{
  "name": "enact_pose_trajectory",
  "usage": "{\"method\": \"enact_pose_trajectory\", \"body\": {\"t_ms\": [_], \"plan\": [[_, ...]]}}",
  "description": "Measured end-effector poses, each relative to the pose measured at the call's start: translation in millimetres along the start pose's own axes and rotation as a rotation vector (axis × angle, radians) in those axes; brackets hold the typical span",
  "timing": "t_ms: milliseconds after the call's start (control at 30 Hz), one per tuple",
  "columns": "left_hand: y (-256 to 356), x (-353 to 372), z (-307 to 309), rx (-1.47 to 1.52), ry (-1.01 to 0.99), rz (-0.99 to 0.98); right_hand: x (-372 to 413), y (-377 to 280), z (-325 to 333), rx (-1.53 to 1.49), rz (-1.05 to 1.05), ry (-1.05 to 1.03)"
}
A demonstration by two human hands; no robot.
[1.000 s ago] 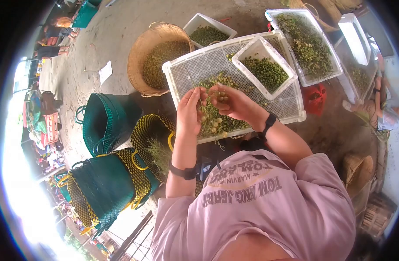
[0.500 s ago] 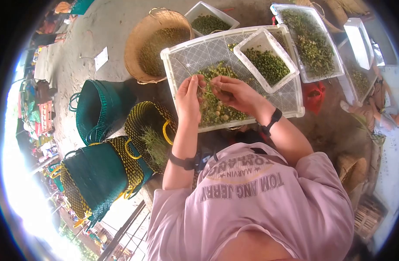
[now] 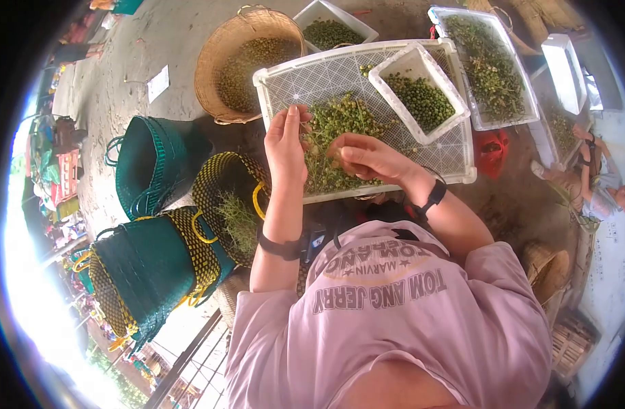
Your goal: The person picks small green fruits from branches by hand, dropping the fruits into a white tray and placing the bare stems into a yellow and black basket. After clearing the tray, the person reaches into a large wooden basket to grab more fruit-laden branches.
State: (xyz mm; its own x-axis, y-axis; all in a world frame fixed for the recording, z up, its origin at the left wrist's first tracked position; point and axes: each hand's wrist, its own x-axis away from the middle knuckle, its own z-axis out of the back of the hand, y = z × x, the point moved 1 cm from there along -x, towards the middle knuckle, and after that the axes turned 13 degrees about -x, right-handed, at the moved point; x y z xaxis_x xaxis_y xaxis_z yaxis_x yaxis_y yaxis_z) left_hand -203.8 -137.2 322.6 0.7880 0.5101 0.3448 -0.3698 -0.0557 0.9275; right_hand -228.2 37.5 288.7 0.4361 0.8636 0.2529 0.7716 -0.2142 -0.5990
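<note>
A low white plastic crate (image 3: 285,82) holds a heap of small round green fruits on thin stems (image 3: 350,116). Over its left edge, my left hand (image 3: 287,143) is raised with thumb and fingers pinched together; any stem between them is too fine to make out. My right hand (image 3: 372,158) hovers above the heap's near side, fingers curled toward the thumb, their contents hidden. A white foam box (image 3: 380,85) of loose green fruits rests on the crate's right part, beyond my right hand.
A round wicker basket (image 3: 206,75) of fruits stands beyond the crate, beside another foam box (image 3: 370,33). Farther right is a white tray of sprigs (image 3: 530,112). Green woven baskets (image 3: 152,259) stand left, one holding green stalks (image 3: 237,221). Another person (image 3: 602,180) is at far right.
My hands have moved apart. The left has shifted slightly left and up, while the right has come down toward the crate's near side.
</note>
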Motion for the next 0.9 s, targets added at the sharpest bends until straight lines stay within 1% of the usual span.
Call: {"method": "enact_pose_trajectory", "body": {"t_ms": [33, 100, 133, 200, 233, 300, 333, 400, 433, 500, 567, 633, 667, 700, 733, 767, 800, 833, 867, 900], "plan": [[1, 1, -1, 0.000, -0.001, -0.001, -1, -1, -4, 0.001, 0.001, 0.000], [3, 4, -2, -0.041, 0.013, 0.004, -3, -2, -9, 0.208, 0.020, 0.054], [2, 3, 0, -0.041, 0.013, 0.002, -3, -1, -10, 0.209, 0.022, 0.053], [-2, 0, 4, 0.024, 0.049, -0.010, -2, -3, -11, 0.288, 0.110, 0.133], [-3, 0, 4, 0.026, 0.052, -0.014, -1, -1, -12, 0.292, 0.112, 0.129], [-3, 1, 3, 0.099, 0.143, -0.015, -1, 4, -11, 0.026, 0.203, 0.308], [-2, 0, 4, 0.103, 0.147, -0.018, -2, 5, -8, 0.030, 0.203, 0.303], [0, -2, 8, 0.129, 0.209, -0.059, -1, 7, -1, -0.312, 0.275, 0.292], [2, -3, 10, 0.134, 0.214, -0.062, 1, 6, 2, -0.307, 0.273, 0.288], [5, -3, 12, 0.152, 0.185, -0.054, 3, 4, 5, -0.363, 0.195, 0.161], [6, -3, 12, 0.150, 0.176, -0.069, 6, 4, 1, -0.373, 0.150, 0.178], [8, -1, 10, 0.171, 0.170, -0.077, 6, 4, -11, -0.217, 0.177, 0.189], [6, -2, 11, 0.168, 0.179, -0.078, 5, 9, -11, -0.217, 0.134, 0.288], [9, 1, 8, 0.208, 0.185, -0.049, 4, 11, -10, -0.177, 0.130, 0.272], [13, 4, 8, 0.110, 0.200, 0.006, 1, 14, -9, -0.139, 0.121, 0.241], [12, 4, 11, 0.201, 0.183, 0.004, 1, 11, -15, -0.156, 0.107, 0.276], [15, 6, 12, 0.140, 0.199, 0.002, -1, 12, -15, -0.112, 0.142, 0.266], [-4, -8, 10, 0.160, 0.228, -0.068, 0, 12, -16, -0.146, 0.146, 0.259], [-1, -6, 11, 0.178, 0.236, -0.076, 4, 12, -19, -0.148, 0.148, 0.286], [5, -2, 14, 0.215, 0.215, -0.026, 6, 8, -29, -0.145, 0.167, 0.323]]}}
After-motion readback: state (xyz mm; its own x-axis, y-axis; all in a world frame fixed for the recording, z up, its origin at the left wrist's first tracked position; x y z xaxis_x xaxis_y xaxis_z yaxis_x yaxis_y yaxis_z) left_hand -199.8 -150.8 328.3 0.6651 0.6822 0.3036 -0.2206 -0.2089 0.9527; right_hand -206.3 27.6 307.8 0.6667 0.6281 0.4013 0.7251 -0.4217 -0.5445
